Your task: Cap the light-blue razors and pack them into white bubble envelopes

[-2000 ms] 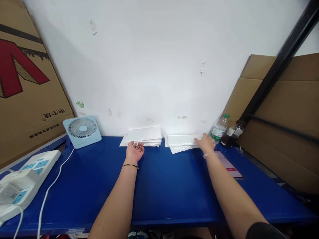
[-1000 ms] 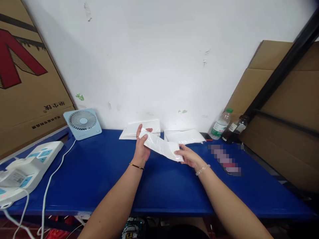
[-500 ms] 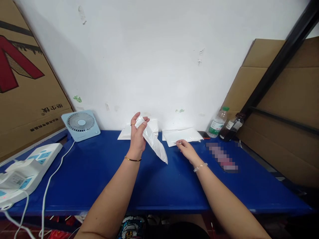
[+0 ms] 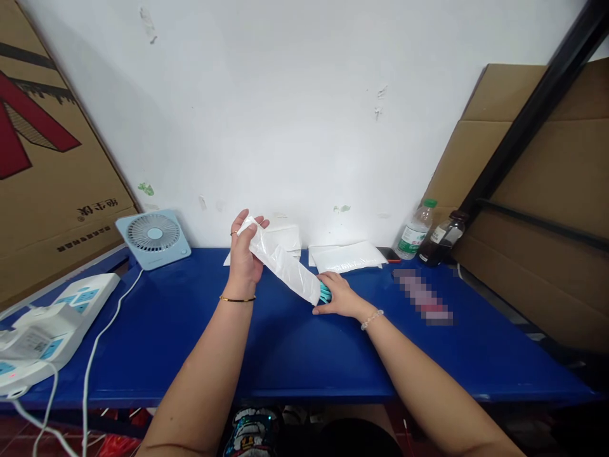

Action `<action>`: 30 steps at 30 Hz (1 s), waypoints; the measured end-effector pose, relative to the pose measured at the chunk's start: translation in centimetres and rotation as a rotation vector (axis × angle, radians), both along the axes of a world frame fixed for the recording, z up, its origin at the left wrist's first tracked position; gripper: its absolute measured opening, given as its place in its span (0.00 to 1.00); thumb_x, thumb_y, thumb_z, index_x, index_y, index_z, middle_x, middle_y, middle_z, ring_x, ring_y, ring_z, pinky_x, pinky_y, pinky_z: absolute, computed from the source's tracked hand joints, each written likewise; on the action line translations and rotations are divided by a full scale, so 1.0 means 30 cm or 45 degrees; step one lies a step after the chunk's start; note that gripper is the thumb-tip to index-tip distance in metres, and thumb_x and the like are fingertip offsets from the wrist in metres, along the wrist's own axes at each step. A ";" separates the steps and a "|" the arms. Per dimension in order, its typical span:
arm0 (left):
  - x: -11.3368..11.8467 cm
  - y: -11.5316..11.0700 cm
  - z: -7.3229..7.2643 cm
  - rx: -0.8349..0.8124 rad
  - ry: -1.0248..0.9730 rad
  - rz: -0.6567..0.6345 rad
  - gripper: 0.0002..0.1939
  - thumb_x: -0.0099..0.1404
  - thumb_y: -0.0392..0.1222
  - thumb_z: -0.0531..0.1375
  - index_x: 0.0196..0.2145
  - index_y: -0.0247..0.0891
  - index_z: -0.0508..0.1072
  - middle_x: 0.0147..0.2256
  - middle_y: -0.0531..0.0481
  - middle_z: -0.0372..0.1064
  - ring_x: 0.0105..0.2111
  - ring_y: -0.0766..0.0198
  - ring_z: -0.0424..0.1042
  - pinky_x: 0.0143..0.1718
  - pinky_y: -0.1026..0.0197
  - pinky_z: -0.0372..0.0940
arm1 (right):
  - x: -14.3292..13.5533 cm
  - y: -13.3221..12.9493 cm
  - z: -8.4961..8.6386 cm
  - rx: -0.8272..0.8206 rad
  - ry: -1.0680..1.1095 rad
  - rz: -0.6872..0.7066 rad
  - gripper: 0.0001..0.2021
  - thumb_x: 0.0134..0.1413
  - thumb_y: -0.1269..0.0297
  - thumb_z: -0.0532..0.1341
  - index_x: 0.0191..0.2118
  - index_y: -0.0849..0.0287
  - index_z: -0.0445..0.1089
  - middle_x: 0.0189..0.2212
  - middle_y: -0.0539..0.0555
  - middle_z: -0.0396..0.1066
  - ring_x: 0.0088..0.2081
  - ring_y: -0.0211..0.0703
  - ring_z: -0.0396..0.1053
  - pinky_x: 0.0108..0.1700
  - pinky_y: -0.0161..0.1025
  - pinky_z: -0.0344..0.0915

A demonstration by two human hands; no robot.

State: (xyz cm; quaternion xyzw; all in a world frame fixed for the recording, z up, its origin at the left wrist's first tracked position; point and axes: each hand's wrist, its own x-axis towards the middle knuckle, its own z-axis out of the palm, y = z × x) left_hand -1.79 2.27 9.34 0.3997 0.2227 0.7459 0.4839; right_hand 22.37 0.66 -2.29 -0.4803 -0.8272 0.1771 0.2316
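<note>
From the head camera, I hold my left hand (image 4: 244, 257) raised above the blue table (image 4: 295, 343), fingers and thumb pinched on the upper end of a white plastic bag (image 4: 284, 265). The bag slants down from that hand to my right hand (image 4: 339, 296), which rests low on the table just beside the bag's lower end. My right hand is curled around a small teal object (image 4: 325, 292) at the mouth of the bag; most of that object is hidden by my fingers and the bag, so I cannot tell what it is.

Just beyond my left hand, against the wall, lies a stack of white bags (image 4: 280, 236), partly hidden behind the bag I hold. Beyond my right hand lies a second flat pile of white packets (image 4: 347, 256), apart from my fingers. Farther out past my right hand stand a clear bottle with a green cap (image 4: 415, 231) and a dark bottle (image 4: 441, 240), close together. Well off beyond my left hand sits a small light-blue fan (image 4: 153, 237), and nearer my left elbow a white power strip (image 4: 52, 327) with its white cord (image 4: 98, 355).
</note>
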 end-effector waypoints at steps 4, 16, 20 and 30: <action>-0.070 -0.004 0.028 0.003 0.005 0.066 0.28 0.53 0.48 0.63 0.51 0.42 0.63 0.44 0.45 0.68 0.48 0.53 0.69 0.53 0.50 0.60 | -0.021 0.002 -0.005 0.037 -0.071 -0.006 0.25 0.45 0.45 0.63 0.48 0.51 0.66 0.50 0.56 0.62 0.53 0.53 0.58 0.54 0.50 0.55; -0.260 -0.115 0.241 0.384 0.403 0.229 0.27 0.51 0.47 0.66 0.49 0.47 0.65 0.40 0.52 0.68 0.46 0.55 0.69 0.53 0.48 0.60 | -0.015 -0.006 0.004 0.034 -0.054 0.034 0.19 0.49 0.50 0.63 0.46 0.51 0.66 0.49 0.56 0.62 0.53 0.52 0.58 0.54 0.51 0.55; -0.207 -0.125 0.227 0.315 0.845 0.117 0.35 0.45 0.39 0.69 0.52 0.40 0.65 0.42 0.47 0.68 0.46 0.53 0.68 0.53 0.48 0.59 | -0.012 -0.009 0.007 0.038 -0.044 0.044 0.17 0.50 0.52 0.62 0.45 0.51 0.67 0.49 0.56 0.63 0.53 0.51 0.58 0.54 0.50 0.55; -0.207 -0.001 -0.245 0.072 2.409 -0.140 0.45 0.42 0.58 0.67 0.57 0.44 0.61 0.55 0.39 0.60 0.56 0.42 0.56 0.54 0.45 0.52 | 0.049 -0.007 0.040 0.002 0.151 0.021 0.17 0.52 0.54 0.61 0.47 0.52 0.68 0.47 0.56 0.65 0.50 0.49 0.61 0.52 0.46 0.59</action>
